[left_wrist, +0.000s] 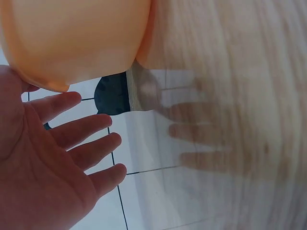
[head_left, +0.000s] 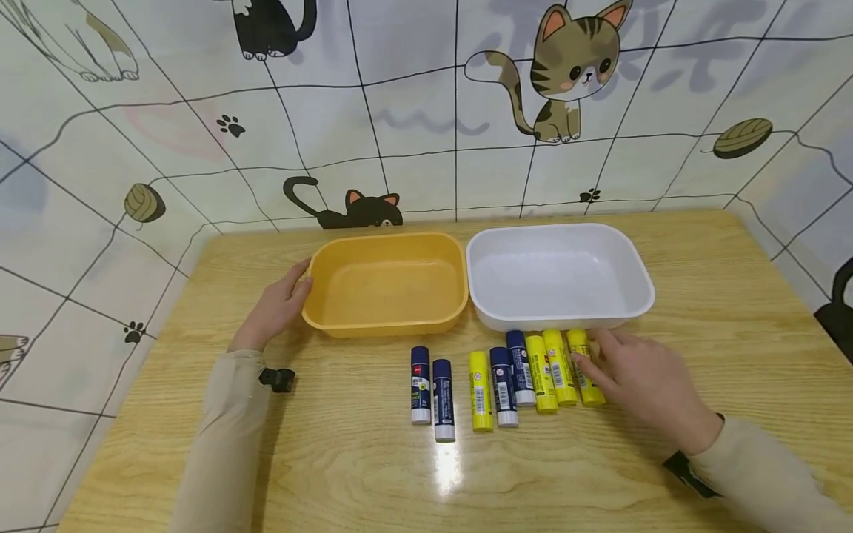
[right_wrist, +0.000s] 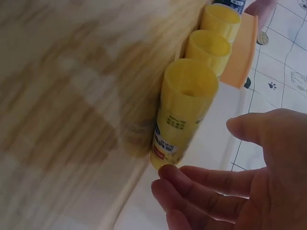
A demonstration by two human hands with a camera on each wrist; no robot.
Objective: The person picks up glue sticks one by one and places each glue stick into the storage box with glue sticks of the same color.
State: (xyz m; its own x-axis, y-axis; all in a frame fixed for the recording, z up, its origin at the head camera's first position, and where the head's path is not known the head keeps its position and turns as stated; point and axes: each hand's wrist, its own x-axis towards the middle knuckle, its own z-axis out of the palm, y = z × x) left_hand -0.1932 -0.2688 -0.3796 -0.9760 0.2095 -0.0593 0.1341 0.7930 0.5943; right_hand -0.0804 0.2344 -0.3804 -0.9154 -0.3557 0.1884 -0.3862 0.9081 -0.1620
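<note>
My left hand point(head_left: 276, 307) rests at the left end of an orange-yellow plastic tray point(head_left: 320, 323). In the left wrist view its fingers point(left_wrist: 81, 129) are spread and fairly straight beside the tray's outer wall point(left_wrist: 81, 38), the thumb partly hidden by the rim. My right hand point(head_left: 649, 374) is over the rightmost yellow glue stick point(head_left: 585, 370), which lies at the end of a loose row. Seen from the right wrist, the fingertips point(right_wrist: 168, 175) are right at that stick's far end, the thumb apart from it. Blue glue sticks point(head_left: 503, 389) with white ends lie among the yellow ones.
A white tray point(head_left: 560, 322) stands beside the orange-yellow one, just behind the glue sticks. Two blue glue sticks point(head_left: 420, 385) lie farther left on the wooden table point(head_left: 346, 459). Behind the table hangs a cat-patterned white sheet point(head_left: 426, 178).
</note>
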